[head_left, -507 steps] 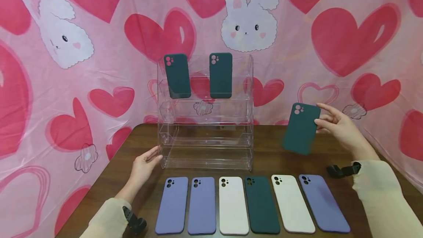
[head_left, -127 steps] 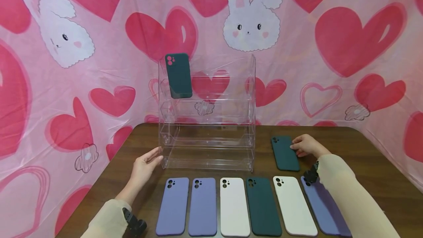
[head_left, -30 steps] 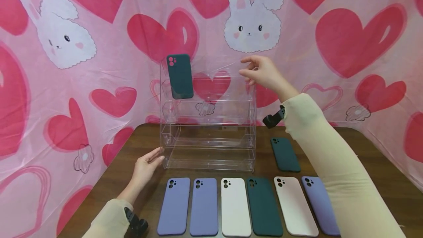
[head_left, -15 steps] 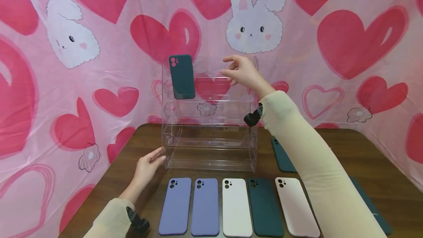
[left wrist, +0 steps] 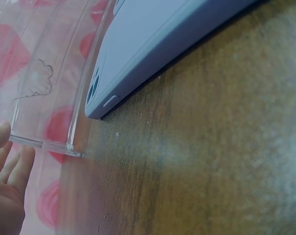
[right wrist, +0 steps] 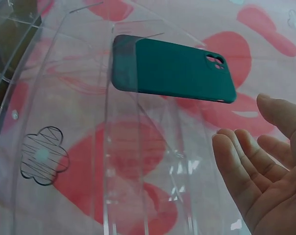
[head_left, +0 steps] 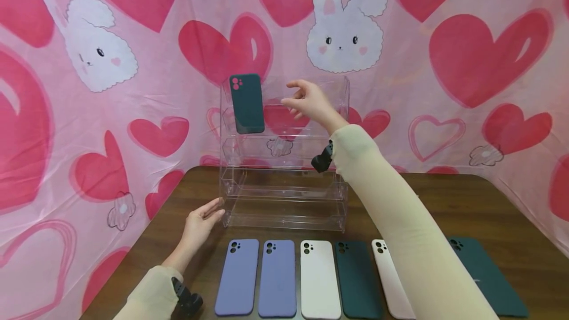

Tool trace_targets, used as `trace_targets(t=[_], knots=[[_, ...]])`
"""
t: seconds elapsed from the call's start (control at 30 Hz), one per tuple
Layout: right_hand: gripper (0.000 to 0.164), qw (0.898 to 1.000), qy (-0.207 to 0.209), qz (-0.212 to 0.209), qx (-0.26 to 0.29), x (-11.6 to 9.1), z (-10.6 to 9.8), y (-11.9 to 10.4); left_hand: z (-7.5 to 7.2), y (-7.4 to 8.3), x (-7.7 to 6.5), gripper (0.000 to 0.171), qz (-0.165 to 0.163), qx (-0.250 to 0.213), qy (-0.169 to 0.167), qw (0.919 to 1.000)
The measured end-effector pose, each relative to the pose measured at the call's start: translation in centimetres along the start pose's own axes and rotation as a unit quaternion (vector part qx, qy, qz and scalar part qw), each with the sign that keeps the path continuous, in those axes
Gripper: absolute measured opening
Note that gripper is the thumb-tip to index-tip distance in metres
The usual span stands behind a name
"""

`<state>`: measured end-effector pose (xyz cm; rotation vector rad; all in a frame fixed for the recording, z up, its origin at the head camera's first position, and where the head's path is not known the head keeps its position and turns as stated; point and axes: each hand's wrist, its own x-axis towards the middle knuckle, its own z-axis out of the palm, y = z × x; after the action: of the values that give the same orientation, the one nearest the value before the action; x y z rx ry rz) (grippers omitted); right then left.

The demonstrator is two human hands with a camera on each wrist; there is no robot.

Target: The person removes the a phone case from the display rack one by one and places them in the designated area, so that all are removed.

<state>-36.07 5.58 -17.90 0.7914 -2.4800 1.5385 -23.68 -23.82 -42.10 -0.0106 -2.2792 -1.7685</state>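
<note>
A clear tiered display rack [head_left: 284, 222] stands on the wooden table. One dark green phone case [head_left: 247, 103] leans in its top tier at the left, its lower end behind the clear front lip. My left hand [head_left: 197, 223] holds the rack's lower left edge between thumb and fingers; in the left wrist view that clear edge runs up to the fingertips. Over the top tier, my right hand [head_left: 311, 102] is just right of the green case, thumb and fingers apart and nothing between them. In the right wrist view a gap separates the fingertips from the case [right wrist: 177, 71].
Along the front lie two purple phone cases [head_left: 237, 276] [head_left: 277, 278], a white one [head_left: 320, 279], a green one [head_left: 357, 279], and a second white one [head_left: 388, 275] partly under the right sleeve [head_left: 400, 211]. Another green case [head_left: 486, 275] lies at far right.
Earlier two green cases stood in the rack; now one does. The right hand let go of a green case on the table and moved up and left across the rack. The left hand stayed.
</note>
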Motion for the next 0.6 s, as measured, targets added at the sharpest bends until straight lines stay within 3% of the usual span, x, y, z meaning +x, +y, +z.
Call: trace_targets(t=[0.6], knots=[[0.051, 0.998, 0.022, -0.012, 0.059, 1.0, 4.0, 0.4, 0.0, 0.1, -0.2, 0.043, 0.001, -0.005, -0.004, 1.0]])
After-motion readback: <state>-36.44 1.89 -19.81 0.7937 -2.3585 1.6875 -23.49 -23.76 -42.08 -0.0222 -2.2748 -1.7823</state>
